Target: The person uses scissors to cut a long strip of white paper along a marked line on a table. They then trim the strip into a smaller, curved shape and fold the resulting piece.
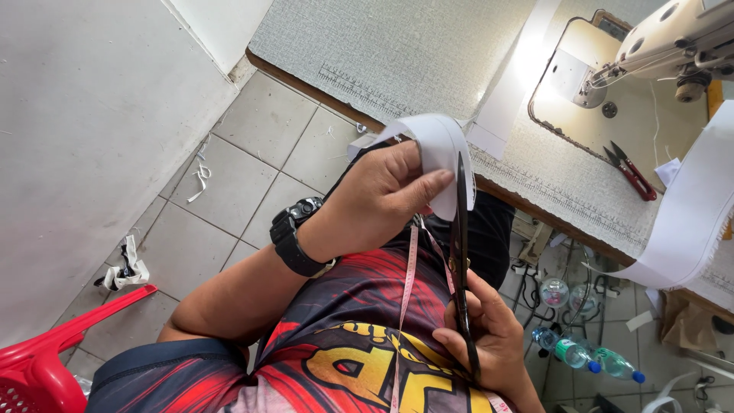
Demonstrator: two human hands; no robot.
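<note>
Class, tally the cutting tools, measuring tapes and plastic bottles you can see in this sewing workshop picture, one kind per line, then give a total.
Cutting tools: 2 (long black scissors in the right hand, cutting the white fabric strip held by the left hand; red-handled thread snips on the table)
Pink measuring tape: 1
Clear plastic bottles: 2
Total: 5

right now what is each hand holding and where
The left hand pinches a white fabric strip at its folded end. The right hand grips the black scissors by the handles, blades at the strip.
</note>
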